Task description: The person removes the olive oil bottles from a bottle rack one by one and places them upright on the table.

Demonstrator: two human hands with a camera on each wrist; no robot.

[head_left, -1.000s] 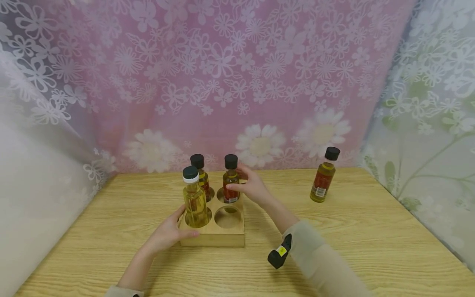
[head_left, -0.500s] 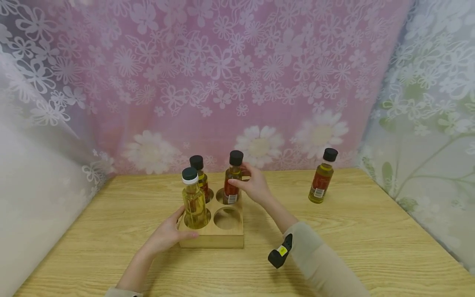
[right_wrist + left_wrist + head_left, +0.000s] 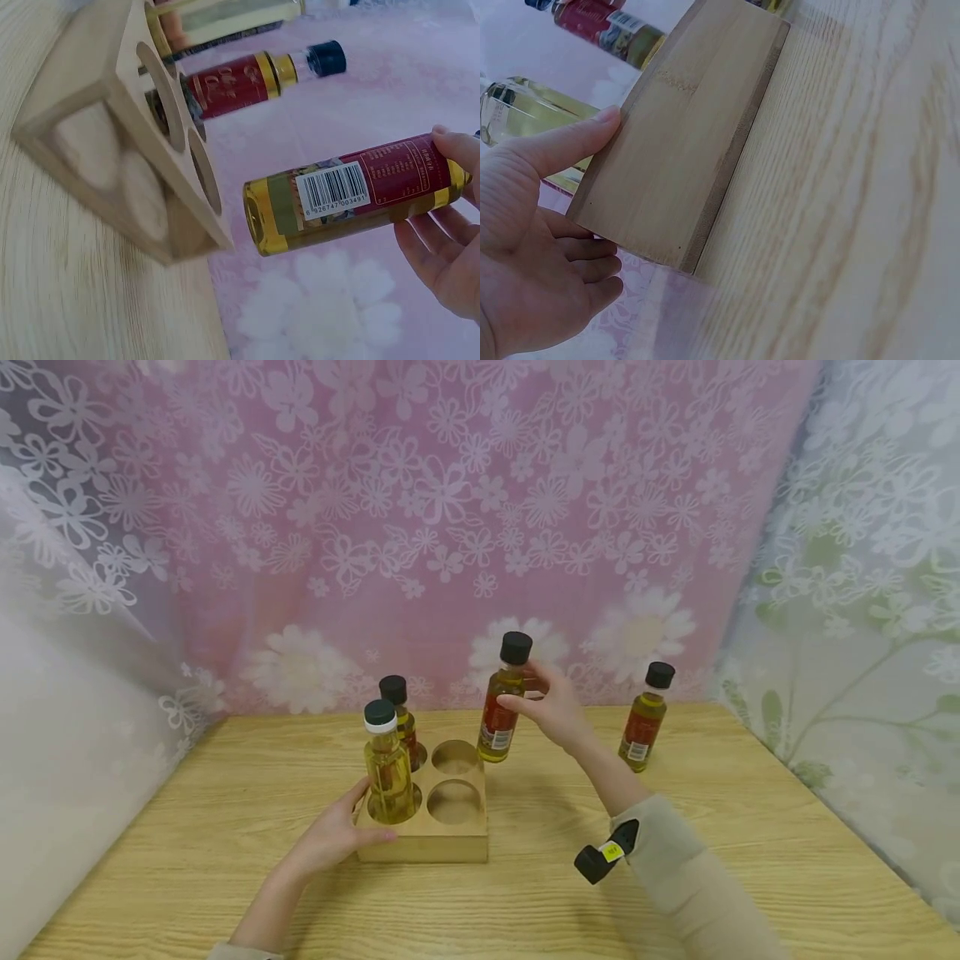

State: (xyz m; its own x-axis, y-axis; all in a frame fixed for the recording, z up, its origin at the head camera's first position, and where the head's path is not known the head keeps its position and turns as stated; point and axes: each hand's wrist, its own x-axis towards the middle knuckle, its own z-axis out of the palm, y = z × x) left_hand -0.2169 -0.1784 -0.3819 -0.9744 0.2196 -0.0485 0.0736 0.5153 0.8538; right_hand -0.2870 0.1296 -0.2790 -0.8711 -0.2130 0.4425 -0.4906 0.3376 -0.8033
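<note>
My right hand (image 3: 553, 708) grips an olive oil bottle (image 3: 498, 714) with a red label and black cap, tilted, its base above the back right of a wooden bottle rack (image 3: 423, 847). In the right wrist view the bottle's barcode (image 3: 333, 190) faces the camera, and its base hangs apart from the rack. My left hand (image 3: 330, 839) holds the rack's front left corner, thumb (image 3: 592, 139) at the front edge, fingers at the left side. A bottle of pale yellow oil (image 3: 389, 777) stands in the front left hole, a red-labelled bottle (image 3: 407, 727) behind it. Both right holes are vacant.
Another red-labelled olive oil bottle (image 3: 642, 727) stands on the wooden table (image 3: 712, 843), right of the rack and beyond my right hand. A pink flowered curtain (image 3: 450, 527) hangs along the table's back edge, with pale curtains at both sides.
My right hand has lifted the olive oil bottle up out of the back right hole and moved it rightward. My left hand has stayed at the rack.
</note>
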